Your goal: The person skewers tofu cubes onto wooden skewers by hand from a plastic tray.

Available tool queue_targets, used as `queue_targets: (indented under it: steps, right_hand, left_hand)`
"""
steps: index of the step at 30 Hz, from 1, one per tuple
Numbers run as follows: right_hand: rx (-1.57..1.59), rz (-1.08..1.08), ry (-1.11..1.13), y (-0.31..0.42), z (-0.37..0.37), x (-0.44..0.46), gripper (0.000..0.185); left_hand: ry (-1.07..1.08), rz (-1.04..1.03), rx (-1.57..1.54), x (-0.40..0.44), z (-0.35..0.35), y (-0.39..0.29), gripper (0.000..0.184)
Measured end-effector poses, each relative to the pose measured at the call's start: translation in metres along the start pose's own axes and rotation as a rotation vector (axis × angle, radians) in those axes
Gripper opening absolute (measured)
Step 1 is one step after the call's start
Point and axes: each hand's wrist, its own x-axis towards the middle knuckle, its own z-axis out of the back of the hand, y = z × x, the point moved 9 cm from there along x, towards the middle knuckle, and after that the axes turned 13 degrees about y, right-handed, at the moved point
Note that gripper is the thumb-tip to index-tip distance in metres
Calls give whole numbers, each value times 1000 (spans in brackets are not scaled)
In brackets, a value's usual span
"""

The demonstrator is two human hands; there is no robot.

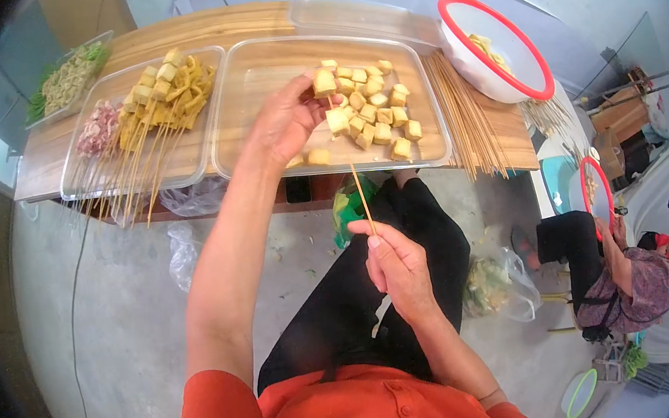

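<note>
A wooden skewer [361,193] is pinched between the thumb and fingers of my right hand [399,272], in front of the table edge. Its upper end points at a fried tofu cube [338,122], with another tofu cube [324,84] above it. My left hand [291,121] has its fingers closed around these cubes at the skewer's upper end; the palm side partly hides the grip. Both are over a clear plastic tray [252,61] that holds many loose tofu cubes [380,115] on its right side.
To the left, another tray [190,172] carries loaded skewers [147,123] and pink meat skewers [100,127]. Bare skewers [465,124] lie right of my tray, beside a red-rimmed bowl [536,91]. Another person [636,282] sits at the right. A plastic bag [500,285] is on the floor.
</note>
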Motion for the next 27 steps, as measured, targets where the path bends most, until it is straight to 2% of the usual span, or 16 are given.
queue_targets:
  steps: [22, 27]
  right_hand:
    - [25, 22, -11, -7, 3, 16, 34]
    - [89, 45, 19, -15, 1, 27, 34]
  left_hand:
    - [43, 6, 70, -4, -22, -4, 44]
    - [87, 37, -32, -2, -19, 2, 49]
